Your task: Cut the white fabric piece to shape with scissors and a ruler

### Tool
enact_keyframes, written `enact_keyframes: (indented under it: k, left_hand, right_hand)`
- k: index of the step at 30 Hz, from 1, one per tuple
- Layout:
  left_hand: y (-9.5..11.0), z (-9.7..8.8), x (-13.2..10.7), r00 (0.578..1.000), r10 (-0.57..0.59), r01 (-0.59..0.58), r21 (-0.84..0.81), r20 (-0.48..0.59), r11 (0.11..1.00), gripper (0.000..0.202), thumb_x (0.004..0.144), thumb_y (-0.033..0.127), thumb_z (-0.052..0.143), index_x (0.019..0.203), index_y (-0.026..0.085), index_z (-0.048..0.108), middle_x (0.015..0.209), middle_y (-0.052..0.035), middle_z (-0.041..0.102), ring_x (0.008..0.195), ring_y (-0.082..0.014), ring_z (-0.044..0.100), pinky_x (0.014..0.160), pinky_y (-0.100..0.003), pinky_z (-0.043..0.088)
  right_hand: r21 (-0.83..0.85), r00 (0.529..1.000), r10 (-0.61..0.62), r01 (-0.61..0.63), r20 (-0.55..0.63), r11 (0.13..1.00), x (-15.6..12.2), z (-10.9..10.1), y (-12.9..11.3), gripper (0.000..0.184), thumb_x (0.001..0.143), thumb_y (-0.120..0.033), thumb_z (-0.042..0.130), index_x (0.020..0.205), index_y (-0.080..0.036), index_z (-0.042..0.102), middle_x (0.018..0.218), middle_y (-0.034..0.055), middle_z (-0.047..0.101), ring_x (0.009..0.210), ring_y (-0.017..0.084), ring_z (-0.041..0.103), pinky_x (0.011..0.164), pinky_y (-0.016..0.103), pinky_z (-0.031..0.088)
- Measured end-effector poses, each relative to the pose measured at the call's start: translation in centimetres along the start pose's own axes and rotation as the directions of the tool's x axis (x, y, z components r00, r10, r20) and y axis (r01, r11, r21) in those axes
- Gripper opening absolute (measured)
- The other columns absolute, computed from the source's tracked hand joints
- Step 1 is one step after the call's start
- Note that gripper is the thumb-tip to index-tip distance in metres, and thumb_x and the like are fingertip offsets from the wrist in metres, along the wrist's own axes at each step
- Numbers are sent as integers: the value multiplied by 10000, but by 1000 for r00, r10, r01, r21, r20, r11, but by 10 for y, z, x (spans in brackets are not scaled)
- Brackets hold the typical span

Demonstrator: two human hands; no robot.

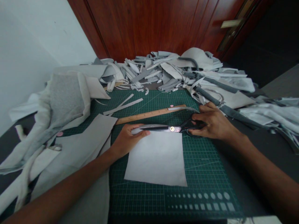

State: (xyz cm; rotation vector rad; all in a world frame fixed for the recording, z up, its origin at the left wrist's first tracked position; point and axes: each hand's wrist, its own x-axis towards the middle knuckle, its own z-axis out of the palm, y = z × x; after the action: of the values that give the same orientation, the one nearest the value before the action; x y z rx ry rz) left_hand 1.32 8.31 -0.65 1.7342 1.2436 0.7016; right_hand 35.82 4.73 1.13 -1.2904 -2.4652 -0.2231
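While the right hand (206,120) clasps scissors (172,128) at twelve o'clock of the pale square (157,160) over the mat (202,172), the left hand (125,140) pinches it at eleven, where closing blades (161,128) could nick the thumb (142,134).

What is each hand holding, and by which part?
The right hand holds the scissors by their black handles; the left hand pinches the pale square piece near its far-left corner.

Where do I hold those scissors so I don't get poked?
Probably best by the black handles of the scissors, coming from the right of the picture: the finger loops are at that end. The blades point left along the white piece's far edge, so I'd stay off those.
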Motion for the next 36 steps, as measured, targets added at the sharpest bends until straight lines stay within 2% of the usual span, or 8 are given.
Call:
enact_keyframes:
  k: [3, 11, 17, 22, 30, 36]
  left_hand:
    - [0, 0, 1, 999, 24, -24, -15, 33, 1000, 311, 802, 475, 769, 958, 209, 815, 915, -24, 827, 800, -231, 754, 706, -302, 593]
    - [-3, -1, 1, 999, 1, 1, 38, -43, 999, 344, 781, 482, 794, 983, 205, 820, 1028, -57, 827, 962, -276, 760, 910, -386, 594]
    - [-2, 1, 0, 998, 55, -55, -37, 10, 998, 295, 812, 450, 770, 976, 209, 818, 965, -28, 832, 869, -235, 764, 811, -327, 602]
    - [0, 2, 0, 999, 46, -46, -62, 6, 997, 249, 796, 413, 786, 936, 209, 816, 969, -28, 832, 869, -226, 764, 774, -298, 601]
    - [1, 1, 0, 999, -1, 3, -69, 39, 998, 224, 773, 411, 801, 861, 206, 813, 894, -29, 827, 781, -212, 755, 631, -255, 582]
    - [2, 0, 0, 996, 24, -17, -79, 91, 997, 220, 802, 389, 779, 921, 207, 817, 915, -16, 830, 786, -196, 759, 696, -257, 587]
  right_hand:
    - [-13, 1000, -10, 10, 0, 1000, 0, -1, 0, 407, 901, -582, 642, 703, -226, 636, 659, 14, 511, 650, 185, 481, 721, 373, 334]
    - [-24, 1000, 12, -11, 14, 1000, 0, -1, -2, 424, 905, -590, 629, 680, -231, 628, 655, 14, 511, 649, 184, 480, 743, 385, 355]
    - [-16, 1000, 11, -11, -11, 1000, -1, 2, -4, 343, 860, -527, 672, 707, -223, 630, 674, 12, 508, 667, 196, 490, 754, 390, 361]
    - [-5, 1000, 18, -18, 15, 1000, -1, 2, -5, 328, 857, -540, 660, 784, -221, 628, 682, 11, 525, 697, 214, 503, 768, 401, 352]
    - [-62, 998, 60, -58, 30, 996, 2, 3, -11, 287, 842, -517, 661, 801, -240, 599, 721, 33, 559, 768, 250, 522, 783, 407, 346]
    - [-46, 1000, 20, -20, -19, 999, 2, 6, -9, 300, 839, -524, 677, 794, -236, 606, 701, 27, 554, 734, 235, 518, 755, 400, 345]
